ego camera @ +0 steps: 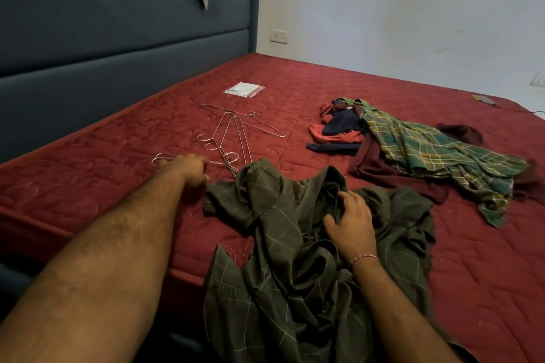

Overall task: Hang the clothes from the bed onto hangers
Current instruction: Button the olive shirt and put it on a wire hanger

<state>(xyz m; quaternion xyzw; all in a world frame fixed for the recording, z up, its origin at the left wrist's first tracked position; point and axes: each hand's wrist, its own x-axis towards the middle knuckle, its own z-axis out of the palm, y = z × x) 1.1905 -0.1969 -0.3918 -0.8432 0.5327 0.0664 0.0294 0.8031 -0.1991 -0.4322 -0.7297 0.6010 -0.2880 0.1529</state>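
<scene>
- Here the left hand (pixel 190 169) curls over a wire hanger (pixel 165 158) on the bed (pixel 88 186); whether it grips cannot be told.
- The right hand (pixel 352 222) rests, fingers loosely spread, on the crumpled olive shirt (pixel 283 259) at the near edge.
- The shirt looks soft, light, floppy; best taken at collar or shoulders.
- Tangled hangers (pixel 233 138) may snag; a clothes pile (pixel 413 150) and a packet (pixel 243 89) lie beyond.

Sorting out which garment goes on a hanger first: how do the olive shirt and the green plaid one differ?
The olive shirt is dark with thin pale grid lines; the plaid shirt is brighter green with yellow checks. The olive shirt lies nearest, hanging over the bed's edge under the right hand; the plaid shirt lies farther back, untouched, on a maroon garment. Both are crumpled and unhung.
</scene>
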